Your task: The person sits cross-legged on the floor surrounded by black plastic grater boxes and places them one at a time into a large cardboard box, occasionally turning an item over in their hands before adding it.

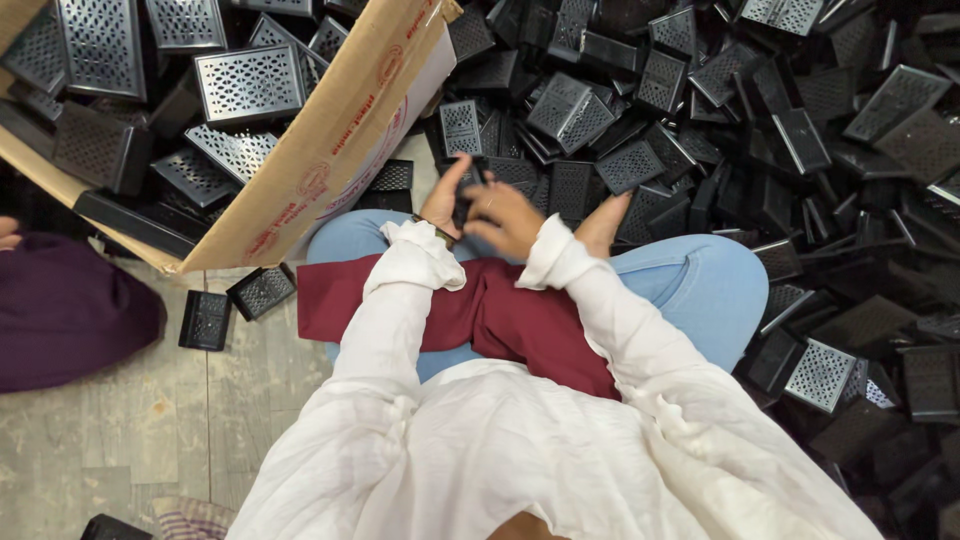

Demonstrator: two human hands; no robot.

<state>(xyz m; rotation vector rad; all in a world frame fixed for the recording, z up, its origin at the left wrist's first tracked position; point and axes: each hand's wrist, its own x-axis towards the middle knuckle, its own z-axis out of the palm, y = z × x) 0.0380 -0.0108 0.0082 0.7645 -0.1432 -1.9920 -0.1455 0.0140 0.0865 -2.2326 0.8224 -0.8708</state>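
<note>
While the person is sitting cross-legged, both hands are gripping one dark perforated box [468,190] at twelve o'clock, left hand [443,200] and right hand [505,218] fingers curling around it, its long axis running upright.

Your sleeves [400,310] are plain white, and a dark red cloth [500,315] crosses your light blue jeans [700,285]. The grater [467,195] between your hands is black. The graters in the pile [780,130] are black too, their faces punched with a diamond grid of holes; some faces [250,82] shine silver-grey. The cardboard box [330,140] is tan with red print. The floor [120,430] is pale grey, and a purple cloth [70,310] lies at its left edge.
</note>
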